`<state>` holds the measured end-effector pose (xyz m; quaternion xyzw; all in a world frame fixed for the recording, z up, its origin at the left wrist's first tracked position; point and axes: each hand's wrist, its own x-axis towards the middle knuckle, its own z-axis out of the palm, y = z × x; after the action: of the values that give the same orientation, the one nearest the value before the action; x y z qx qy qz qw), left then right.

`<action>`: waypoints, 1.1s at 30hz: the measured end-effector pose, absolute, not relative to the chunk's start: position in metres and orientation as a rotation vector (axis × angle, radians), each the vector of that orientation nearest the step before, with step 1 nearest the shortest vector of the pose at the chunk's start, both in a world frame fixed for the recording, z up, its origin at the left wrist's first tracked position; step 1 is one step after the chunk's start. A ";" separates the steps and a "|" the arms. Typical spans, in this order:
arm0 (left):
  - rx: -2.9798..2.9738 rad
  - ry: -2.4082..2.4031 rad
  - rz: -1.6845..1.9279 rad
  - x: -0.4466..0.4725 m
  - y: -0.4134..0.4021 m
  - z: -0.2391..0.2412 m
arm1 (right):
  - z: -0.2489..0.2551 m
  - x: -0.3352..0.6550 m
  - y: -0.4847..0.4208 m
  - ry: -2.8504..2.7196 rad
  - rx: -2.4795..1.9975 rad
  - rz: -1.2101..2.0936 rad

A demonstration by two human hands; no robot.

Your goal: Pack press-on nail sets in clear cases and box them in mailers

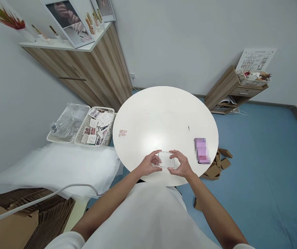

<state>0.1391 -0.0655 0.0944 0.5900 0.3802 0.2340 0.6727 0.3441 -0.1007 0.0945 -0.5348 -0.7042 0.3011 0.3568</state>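
Note:
A small clear rectangular plastic box [166, 160] is held between my two hands near the front edge of the round white table [164, 103]. My left hand [150, 164] grips its left end, thumb below and fingers above. At the other end my right hand [181, 164] pinches it the same way. Whether anything lies inside the box is too small to tell. To the left on the table lies a sheet of press-on nails or nail stickers [123, 133]. A phone with a purple, blurred screen [202, 150] rests at the right.
Left of the table stand a white basket of printed cards [83, 133] and another basket [50, 137] with clear plastic packaging. White sheets [68, 166] lie nearer me. A wooden cabinet [112, 58] is behind, and brown cardboard pieces [213, 171] are on the floor at right.

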 end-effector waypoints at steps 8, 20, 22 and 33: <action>1.162 0.783 0.512 0.140 -0.064 0.101 | 0.101 0.341 -0.101 -1.824 -1.345 0.702; 1.035 0.929 0.517 0.129 -0.075 0.081 | 0.094 0.341 -0.120 -1.764 -1.482 0.841; 1.044 0.965 0.510 0.127 -0.078 0.077 | 0.096 0.341 -0.117 -1.717 -1.556 0.923; 1.052 0.959 0.532 0.125 -0.093 0.063 | 0.082 0.323 -0.101 -1.090 -1.649 1.171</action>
<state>0.1246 -0.0930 0.0628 0.4770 0.4348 0.2413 0.7247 0.3228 -0.1013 0.0819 -0.6548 -0.4328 0.4649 0.4095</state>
